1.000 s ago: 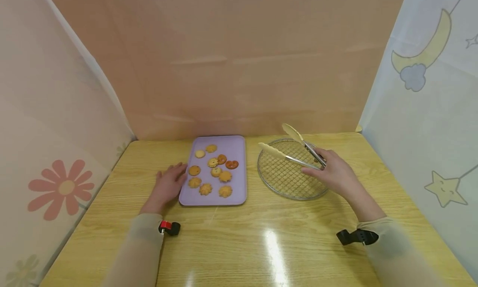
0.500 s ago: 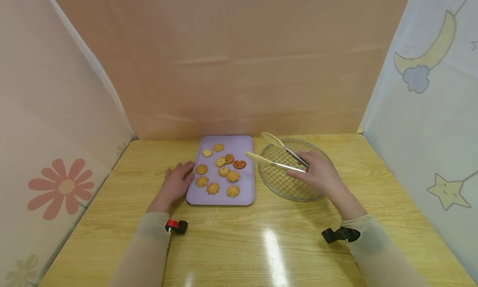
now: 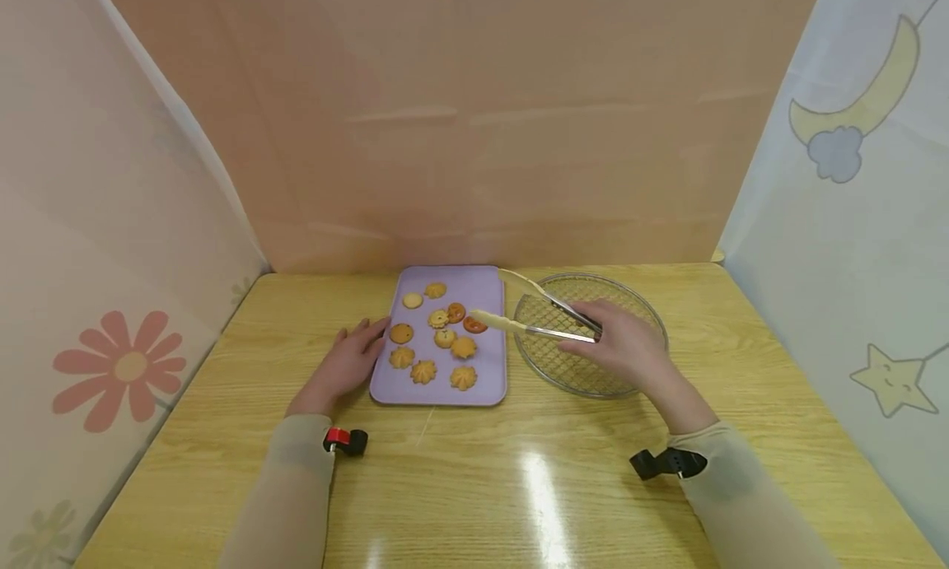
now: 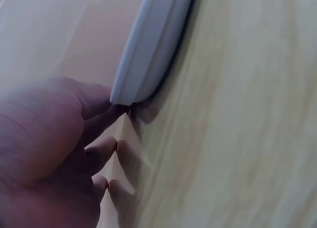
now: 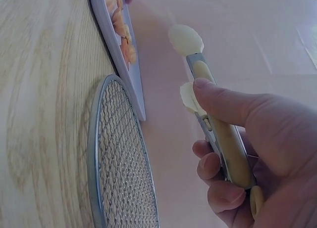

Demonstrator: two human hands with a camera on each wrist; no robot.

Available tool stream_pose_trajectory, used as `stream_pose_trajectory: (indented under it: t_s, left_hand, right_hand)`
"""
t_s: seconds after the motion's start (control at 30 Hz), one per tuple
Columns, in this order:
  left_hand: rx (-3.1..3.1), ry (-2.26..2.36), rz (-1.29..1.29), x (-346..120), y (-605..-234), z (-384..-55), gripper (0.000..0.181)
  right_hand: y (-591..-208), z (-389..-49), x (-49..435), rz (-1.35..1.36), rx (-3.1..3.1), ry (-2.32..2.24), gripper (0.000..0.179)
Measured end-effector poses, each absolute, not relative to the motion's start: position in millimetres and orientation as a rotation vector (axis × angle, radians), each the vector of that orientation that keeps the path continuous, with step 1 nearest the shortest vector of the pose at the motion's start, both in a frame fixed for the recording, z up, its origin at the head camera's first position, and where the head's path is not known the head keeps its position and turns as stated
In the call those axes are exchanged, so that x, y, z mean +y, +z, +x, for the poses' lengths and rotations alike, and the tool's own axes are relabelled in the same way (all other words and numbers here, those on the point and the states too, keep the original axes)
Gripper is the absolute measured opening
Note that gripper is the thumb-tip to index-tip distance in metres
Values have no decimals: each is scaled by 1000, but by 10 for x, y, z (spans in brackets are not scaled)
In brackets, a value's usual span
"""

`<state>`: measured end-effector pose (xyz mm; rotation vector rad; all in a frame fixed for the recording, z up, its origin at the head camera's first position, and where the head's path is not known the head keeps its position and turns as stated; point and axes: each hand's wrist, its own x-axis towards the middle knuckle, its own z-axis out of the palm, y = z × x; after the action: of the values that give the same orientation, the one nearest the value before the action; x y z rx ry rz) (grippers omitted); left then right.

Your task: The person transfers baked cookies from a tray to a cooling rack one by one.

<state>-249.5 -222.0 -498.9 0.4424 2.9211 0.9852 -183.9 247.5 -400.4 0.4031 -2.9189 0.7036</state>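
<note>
My left hand (image 3: 352, 359) is at the left side of a lilac tray (image 3: 478, 388); in the left wrist view its thumb and index finger pinch the tray's rim (image 4: 148, 50), other fingertips near the tabletop. My right hand (image 3: 626, 342) grips metal food tongs (image 3: 559, 336) with cream-coloured tips, the two arms spread apart. The tong tips overlap the tray's right edge, the nearer one by a pretzel-shaped biscuit (image 3: 474, 326), and nothing is between them. Several biscuits (image 3: 423, 372) lie on the tray, round or flower-shaped. In the right wrist view, the thumb presses along the tongs (image 5: 230, 149).
A round wire mesh rack (image 3: 549, 359) with a metal rim lies right of the tray, partly under my right hand. Both stand near the far edge of the wooden table (image 3: 474, 487). Fabric walls rise behind and at both sides.
My right hand has carried the tongs left, from over the mesh rack to the tray's right edge. The tray and my left hand have shifted slightly right.
</note>
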Motion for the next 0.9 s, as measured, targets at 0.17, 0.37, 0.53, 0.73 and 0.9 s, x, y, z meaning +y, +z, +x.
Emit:
stream_pose_trajectory:
  t_s: [0.17, 0.37, 0.53, 0.73, 0.9]
  left_hand:
    - [2922, 939, 473, -2141, -4852, -2417, 52]
    - [2929, 828, 445, -1993, -4691, -2382, 52]
    - [2915, 840, 430, -1953, -4668, -2414, 52]
    - [2931, 804, 428, -1910, -4652, -2419, 52]
    - [2929, 805, 422, -1915, -4673, -2424, 51]
  right_hand:
    - [-4021, -1841, 2492, 410, -2953, 731, 81]
    - [-4035, -1836, 2500, 413, -2966, 733, 79]
    - [-4049, -1846, 2476, 448, -2957, 710, 74]
    - [-4078, -1840, 2455, 515, -2955, 659, 67]
    - [-4107, -1831, 2423, 563, -2965, 627, 62]
